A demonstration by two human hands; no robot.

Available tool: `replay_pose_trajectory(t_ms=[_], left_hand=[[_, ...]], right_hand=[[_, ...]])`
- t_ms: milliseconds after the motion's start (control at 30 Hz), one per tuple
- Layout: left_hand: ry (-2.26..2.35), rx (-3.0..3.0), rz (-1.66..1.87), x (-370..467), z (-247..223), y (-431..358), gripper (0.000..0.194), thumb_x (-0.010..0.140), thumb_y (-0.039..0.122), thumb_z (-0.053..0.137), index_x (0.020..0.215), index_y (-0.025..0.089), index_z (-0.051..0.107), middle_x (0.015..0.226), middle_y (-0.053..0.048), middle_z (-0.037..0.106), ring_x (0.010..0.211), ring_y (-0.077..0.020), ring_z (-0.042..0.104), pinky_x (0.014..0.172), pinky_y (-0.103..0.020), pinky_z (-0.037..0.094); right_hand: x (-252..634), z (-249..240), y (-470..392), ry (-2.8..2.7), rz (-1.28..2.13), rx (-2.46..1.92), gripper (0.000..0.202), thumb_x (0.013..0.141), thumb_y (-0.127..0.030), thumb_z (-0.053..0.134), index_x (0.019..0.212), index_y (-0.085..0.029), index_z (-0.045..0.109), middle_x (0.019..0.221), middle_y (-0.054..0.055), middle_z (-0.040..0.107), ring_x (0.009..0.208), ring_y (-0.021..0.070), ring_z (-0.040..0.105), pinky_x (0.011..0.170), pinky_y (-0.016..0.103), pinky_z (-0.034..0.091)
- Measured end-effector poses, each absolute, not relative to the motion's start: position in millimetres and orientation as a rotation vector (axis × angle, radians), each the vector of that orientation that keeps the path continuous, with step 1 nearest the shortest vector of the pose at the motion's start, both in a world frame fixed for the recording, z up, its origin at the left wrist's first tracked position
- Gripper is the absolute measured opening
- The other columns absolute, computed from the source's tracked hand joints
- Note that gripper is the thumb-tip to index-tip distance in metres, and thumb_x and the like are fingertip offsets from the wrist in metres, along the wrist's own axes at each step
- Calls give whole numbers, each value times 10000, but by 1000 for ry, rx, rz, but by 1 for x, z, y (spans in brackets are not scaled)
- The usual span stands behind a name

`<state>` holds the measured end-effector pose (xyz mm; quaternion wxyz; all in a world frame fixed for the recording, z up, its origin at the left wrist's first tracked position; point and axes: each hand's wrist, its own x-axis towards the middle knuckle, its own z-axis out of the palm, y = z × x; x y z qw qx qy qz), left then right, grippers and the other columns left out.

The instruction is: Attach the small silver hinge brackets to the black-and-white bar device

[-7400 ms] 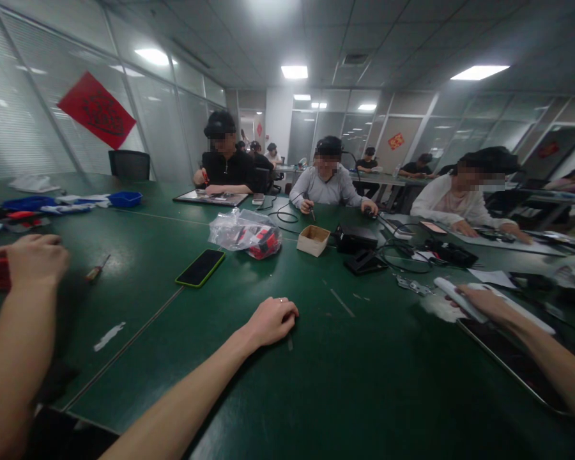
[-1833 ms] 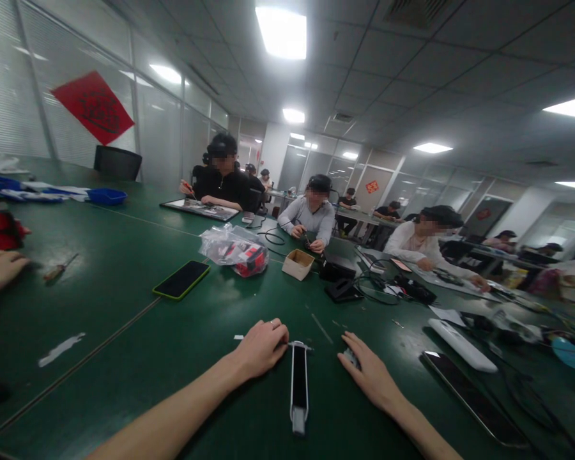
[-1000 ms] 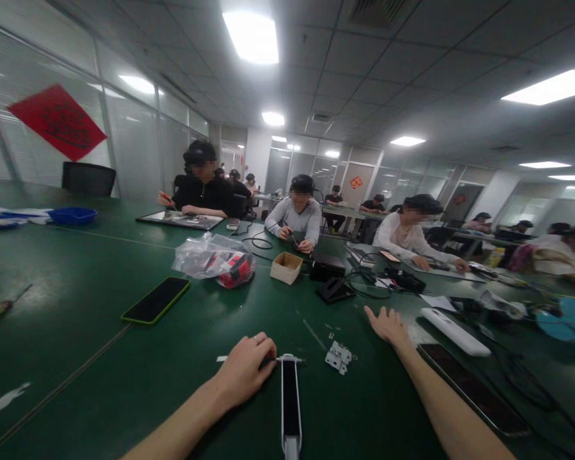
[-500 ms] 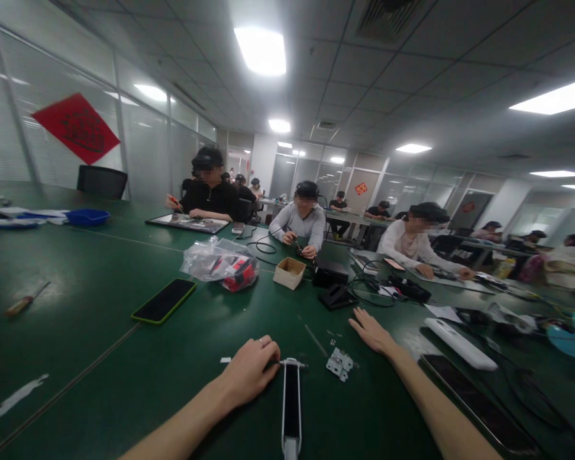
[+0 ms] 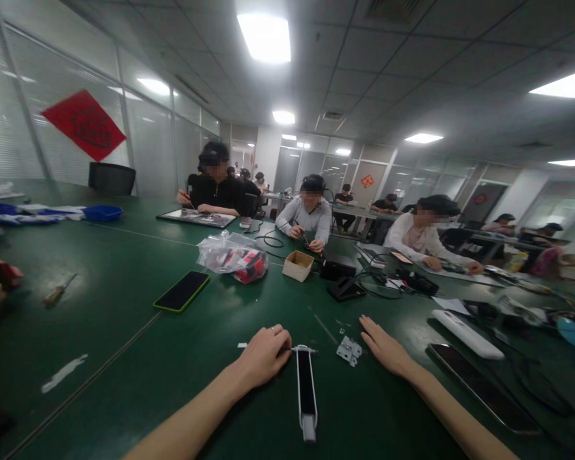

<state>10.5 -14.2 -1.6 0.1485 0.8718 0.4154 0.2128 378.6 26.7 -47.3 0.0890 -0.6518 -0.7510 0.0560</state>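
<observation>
My left hand (image 5: 267,351) rests on the green table, fingers curled down and closed. A thin rod comes out by its fingertips and runs across the head of a long white-framed strip (image 5: 306,386) with a black middle; what the fingers grip is hidden. My right hand (image 5: 384,345) lies flat with its fingers stretched out, holding nothing. Just left of it are small silvery metal plates (image 5: 349,351), with tiny loose bits beside them. A small white piece (image 5: 242,345) lies left of my left hand.
A green-edged phone (image 5: 182,291), a plastic bag (image 5: 227,255) with red and black contents, and an open box (image 5: 298,265) lie ahead. Rightward are a dark phone (image 5: 482,386), a white bar (image 5: 467,333) and cables. A screwdriver (image 5: 60,289) lies left; co-workers sit opposite.
The view has turned slightly left, so things appear farther right. My hands stay in nearly the same places on the table. At the left edge, more of another person's hand and a red object show.
</observation>
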Motion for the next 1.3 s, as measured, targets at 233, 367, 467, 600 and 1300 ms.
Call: replay_pose_trajectory(t_ms=[233, 367, 467, 600, 1300], left_hand=[[1182, 2500, 605, 10, -4, -11, 89, 858, 214, 484, 907, 198, 557, 946, -19, 559, 803, -156, 528, 707, -267, 413], [1175, 2508, 584, 11, -3, -10, 99, 856, 205, 479, 919, 192, 554, 957, -26, 559, 819, -157, 532, 718, -271, 420], [1179, 2508, 578, 11, -2, -11, 98, 858, 209, 483, 925, 193, 553, 958, -24, 558, 823, -156, 535, 716, -271, 422], [1171, 2502, 594, 11, -3, -11, 87, 861, 213, 489, 917, 195, 553, 948, -22, 558, 821, -157, 537, 708, -270, 420], [1174, 2500, 538, 12, 2, -10, 99, 866, 232, 481, 914, 194, 558, 930, -27, 558, 811, -160, 532, 706, -270, 408]], right_hand=[[366, -40, -29, -2144, 204, -1702, 435, 880, -318, 345, 1230, -182, 563, 1325, 66, 516, 1225, 203, 473, 1058, 402, 359], [360, -23, -22, -2088, 129, -1641, 320, 839, -290, 421, 1033, -206, 662, 1126, 77, 649, 1057, 217, 591, 962, 400, 447], [354, -11, -8, -2128, 197, -1634, 280, 800, -256, 465, 1001, -206, 654, 1053, 60, 660, 967, 202, 613, 893, 364, 481], [345, -4, -5, -2109, 265, -1631, 271, 800, -250, 464, 1007, -193, 630, 1034, 65, 644, 920, 198, 608, 859, 354, 489], [378, -7, -21, -2191, 216, -1865, 290, 852, -320, 414, 970, -195, 648, 994, 93, 615, 901, 220, 579, 820, 353, 465]])
